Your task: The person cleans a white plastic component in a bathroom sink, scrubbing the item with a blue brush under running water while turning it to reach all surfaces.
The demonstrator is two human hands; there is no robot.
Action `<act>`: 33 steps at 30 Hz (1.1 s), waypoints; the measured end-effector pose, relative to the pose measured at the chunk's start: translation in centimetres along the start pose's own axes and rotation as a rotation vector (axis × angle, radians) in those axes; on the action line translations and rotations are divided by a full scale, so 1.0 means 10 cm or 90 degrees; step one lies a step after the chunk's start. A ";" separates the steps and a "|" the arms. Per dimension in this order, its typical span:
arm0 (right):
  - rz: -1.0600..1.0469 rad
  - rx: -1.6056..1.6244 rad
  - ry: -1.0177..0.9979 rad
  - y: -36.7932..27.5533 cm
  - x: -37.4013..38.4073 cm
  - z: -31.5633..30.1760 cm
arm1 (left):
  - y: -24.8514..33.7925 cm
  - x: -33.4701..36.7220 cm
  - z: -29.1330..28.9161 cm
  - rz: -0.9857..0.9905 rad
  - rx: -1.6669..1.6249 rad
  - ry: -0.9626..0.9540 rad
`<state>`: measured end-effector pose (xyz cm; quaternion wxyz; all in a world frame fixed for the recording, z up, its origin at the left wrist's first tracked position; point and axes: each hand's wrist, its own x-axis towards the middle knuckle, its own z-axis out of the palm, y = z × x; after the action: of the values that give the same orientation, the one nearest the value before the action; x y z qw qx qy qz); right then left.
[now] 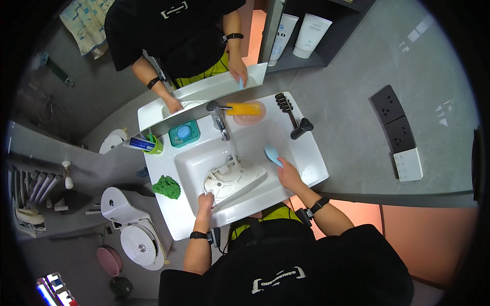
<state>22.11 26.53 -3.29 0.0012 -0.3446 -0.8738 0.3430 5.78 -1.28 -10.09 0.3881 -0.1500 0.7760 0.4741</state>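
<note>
My left hand (pixel 205 201) is closed on the near left edge of a white plastic appliance part (pixel 232 179). This part has an openwork frame and a round ridged piece, and it is tilted inside the white sink (pixel 190 166). In my right hand (pixel 290 176) is the handle of a light blue brush (pixel 272 152); its head is over the right side of the basin, apart from the white part. Behind the white part stands the chrome faucet (pixel 219 122). Whether water runs from it I cannot tell.
Around the sink rim are a green cloth (pixel 167 187), a teal soap dish (pixel 184 133), a green cup (pixel 154 146), a yellow block on a pink dish (pixel 245 110), a dark hairbrush (pixel 287 108) and a black handled item (pixel 302 128). A mirror (pixel 204 86) rises behind; a toilet (pixel 135 234) stands left.
</note>
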 end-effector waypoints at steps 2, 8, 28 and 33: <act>0.078 -0.043 -0.018 0.21 -0.03 0.00 | 0.02 0.00 0.01 -0.003 0.000 0.003; 0.103 -0.002 0.052 0.51 -0.12 0.04 | 0.06 -0.02 -0.08 0.016 -0.023 -0.007; 0.048 -0.084 0.522 1.08 -0.07 -0.13 | 0.45 -0.02 0.13 -0.048 -0.044 -0.092; 0.122 0.224 0.198 0.56 0.06 0.17 | 0.52 0.17 0.14 0.002 0.013 -0.131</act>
<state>24.68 28.84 -8.10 0.1631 -0.4693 -0.7530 0.4314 2.14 2.76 -8.46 0.4666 -0.0955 0.7370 0.4796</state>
